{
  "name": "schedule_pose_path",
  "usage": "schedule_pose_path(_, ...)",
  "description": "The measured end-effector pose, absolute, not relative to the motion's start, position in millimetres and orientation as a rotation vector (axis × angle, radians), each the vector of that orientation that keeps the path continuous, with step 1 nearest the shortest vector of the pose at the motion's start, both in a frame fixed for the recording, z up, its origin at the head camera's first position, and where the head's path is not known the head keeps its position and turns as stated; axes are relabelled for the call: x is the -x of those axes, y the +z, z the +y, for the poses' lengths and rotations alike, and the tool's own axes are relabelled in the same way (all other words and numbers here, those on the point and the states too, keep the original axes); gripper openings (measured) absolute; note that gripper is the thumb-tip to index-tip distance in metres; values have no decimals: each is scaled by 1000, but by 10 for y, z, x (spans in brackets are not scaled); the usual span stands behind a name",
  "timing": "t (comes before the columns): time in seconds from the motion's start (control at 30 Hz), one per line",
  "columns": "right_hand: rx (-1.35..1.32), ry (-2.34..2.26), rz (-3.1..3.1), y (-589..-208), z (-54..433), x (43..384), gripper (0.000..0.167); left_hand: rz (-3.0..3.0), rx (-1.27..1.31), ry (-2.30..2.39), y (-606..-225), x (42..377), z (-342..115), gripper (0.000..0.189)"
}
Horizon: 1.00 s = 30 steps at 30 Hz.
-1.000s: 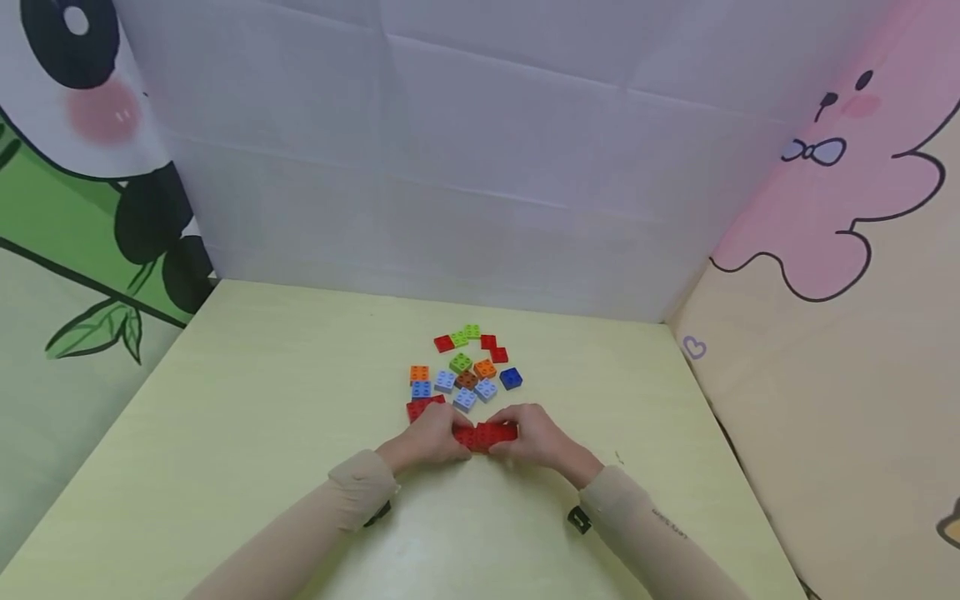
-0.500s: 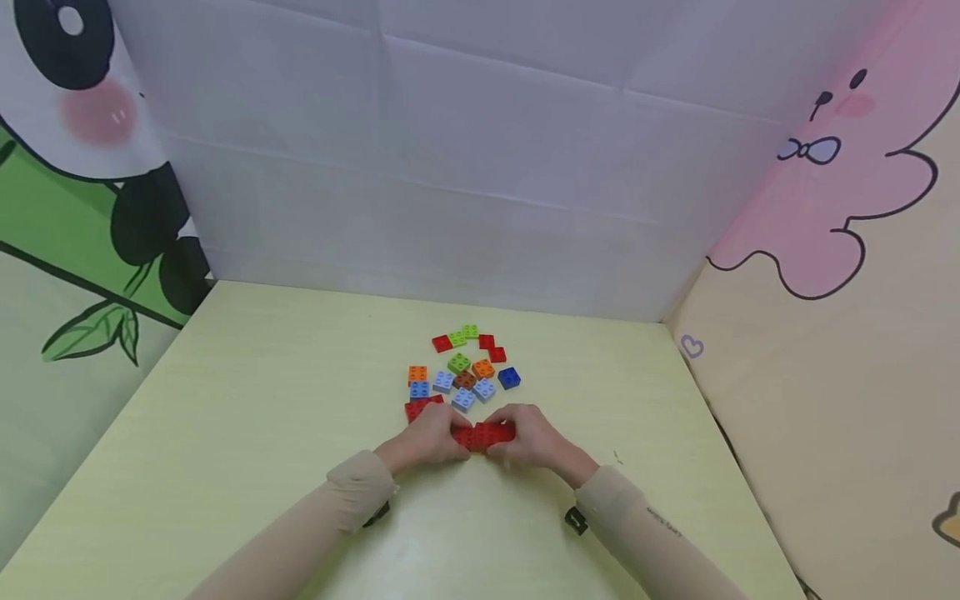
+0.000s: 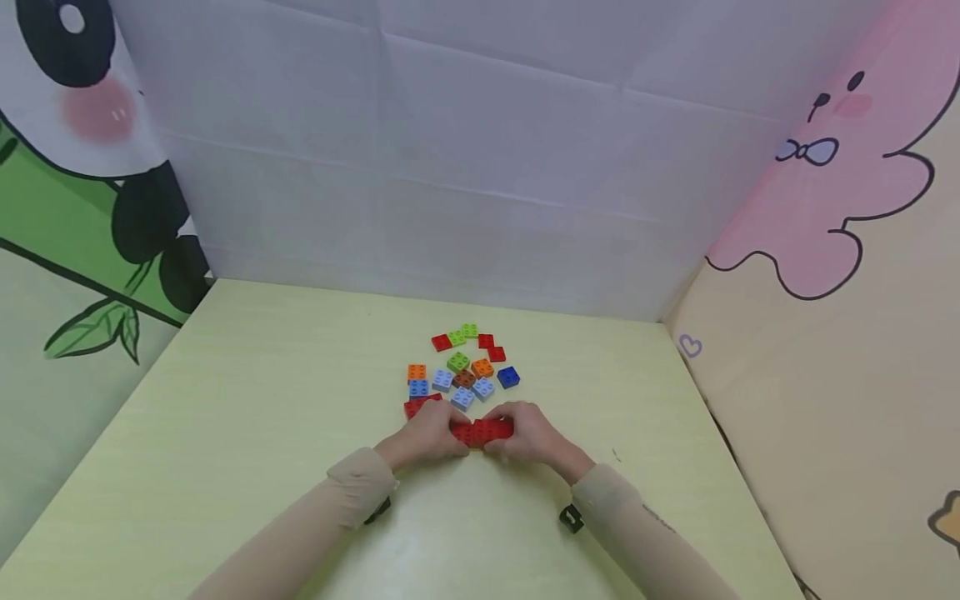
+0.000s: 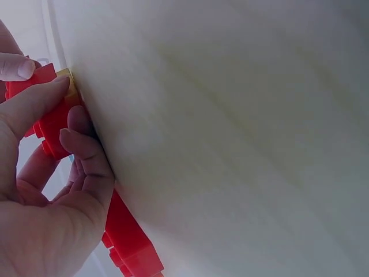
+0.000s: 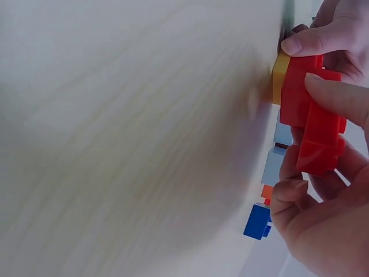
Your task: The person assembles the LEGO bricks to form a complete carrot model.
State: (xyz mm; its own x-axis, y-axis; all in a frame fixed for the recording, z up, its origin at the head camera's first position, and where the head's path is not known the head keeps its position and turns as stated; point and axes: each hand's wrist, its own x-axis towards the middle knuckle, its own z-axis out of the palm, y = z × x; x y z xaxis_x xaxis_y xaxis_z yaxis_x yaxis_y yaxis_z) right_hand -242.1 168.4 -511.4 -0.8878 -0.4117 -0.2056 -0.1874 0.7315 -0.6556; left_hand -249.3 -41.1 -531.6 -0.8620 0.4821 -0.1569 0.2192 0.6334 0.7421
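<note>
Both hands hold one small stack of red toy building bricks [image 3: 483,431] low over the table, near the front of the scattered pieces. My left hand [image 3: 429,432] grips its left end, the thumb on the near side. At the other end my right hand [image 3: 529,433] pinches the upper red brick [image 5: 320,144], thumb on one side and fingers on the other. That brick sits on a lower red brick [image 5: 295,98] and juts past it to the right. Beneath the reds shows a yellow brick [image 5: 280,81]. The fingers hide part of the stack.
Behind the hands lie several loose bricks: light blue [image 3: 462,398], brown [image 3: 464,378], orange [image 3: 482,367], green [image 3: 458,362] and dark blue [image 3: 508,377]. Red bricks [image 3: 414,407] lie just beyond the left hand. The pale table [image 3: 262,417] meets a cloth wall [image 3: 450,208] behind.
</note>
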Motion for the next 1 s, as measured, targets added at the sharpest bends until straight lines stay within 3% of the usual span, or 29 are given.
schedule_pose_path(0.43, 481, -1070, 2604, -5235, 1668, 2419, 41, 2547, -567, 1062, -5324, 2498, -416, 38)
schedule_pose_path(1.0, 476, -1089, 2582, -5237, 1652, 2475, 34, 2665, -605, 1011, -5314, 2466, -347, 28)
